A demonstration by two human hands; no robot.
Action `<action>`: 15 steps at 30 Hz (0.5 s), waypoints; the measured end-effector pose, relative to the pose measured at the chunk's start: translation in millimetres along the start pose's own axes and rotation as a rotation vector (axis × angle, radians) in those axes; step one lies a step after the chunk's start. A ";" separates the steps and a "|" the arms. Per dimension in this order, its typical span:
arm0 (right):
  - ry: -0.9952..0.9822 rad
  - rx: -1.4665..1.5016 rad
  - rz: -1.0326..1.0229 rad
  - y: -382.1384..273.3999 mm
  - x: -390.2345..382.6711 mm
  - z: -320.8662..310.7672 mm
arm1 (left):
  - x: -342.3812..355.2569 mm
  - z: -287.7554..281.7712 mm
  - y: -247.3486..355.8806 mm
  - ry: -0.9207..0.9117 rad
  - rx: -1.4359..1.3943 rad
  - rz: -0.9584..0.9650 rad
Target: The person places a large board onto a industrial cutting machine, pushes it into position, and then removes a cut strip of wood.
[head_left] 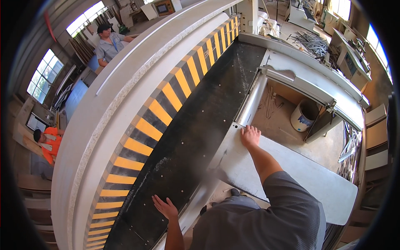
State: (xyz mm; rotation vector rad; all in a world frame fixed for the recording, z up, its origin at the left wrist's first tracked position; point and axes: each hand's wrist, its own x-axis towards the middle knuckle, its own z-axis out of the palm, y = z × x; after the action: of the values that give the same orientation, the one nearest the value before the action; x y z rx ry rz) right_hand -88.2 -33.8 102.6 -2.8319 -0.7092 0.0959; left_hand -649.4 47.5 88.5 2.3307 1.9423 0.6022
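My right hand point(251, 136) lies palm down on the inner end of a pale side table point(287, 175), close to its corner and a small dark hole. Over the near part of a long black machine bed point(193, 137) hovers my left hand point(166, 206), fingers stretched out and nothing in it. Whether that hand touches the bed, I cannot tell. Small light studs dot the bed's dark surface. Along its far left side runs a beam with yellow and black stripes point(162, 112).
A second side table point(325, 93) stands at the right, with a white bucket point(303, 116) on the floor between. Thin offcut strips point(310, 43) lie piled behind. Beyond the beam are a person in a grey shirt point(110, 46) and a person in orange point(51, 143).
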 end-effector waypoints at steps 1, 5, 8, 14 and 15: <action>0.001 -0.004 0.000 -0.5 0.0 0.2 | 0.0 0.0 -0.3 0.000 0.003 -0.002; -0.003 -0.010 0.004 -1.3 1.2 1.4 | 0.9 0.9 -0.4 -0.006 0.002 -0.010; -0.005 -0.023 0.002 1.7 3.0 7.1 | 1.2 0.9 0.1 -0.015 -0.005 -0.016; 0.038 -0.024 -0.004 1.4 2.2 10.1 | 1.3 -0.2 1.2 -0.024 0.008 -0.022; 0.041 -0.029 -0.006 1.9 2.1 9.8 | 1.6 -0.3 2.1 -0.025 0.008 -0.022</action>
State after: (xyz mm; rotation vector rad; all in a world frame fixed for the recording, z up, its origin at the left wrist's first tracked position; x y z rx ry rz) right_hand -86.6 -32.4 92.5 -2.8508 -0.7154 0.0273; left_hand -647.3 48.5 89.9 2.3068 1.9604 0.5619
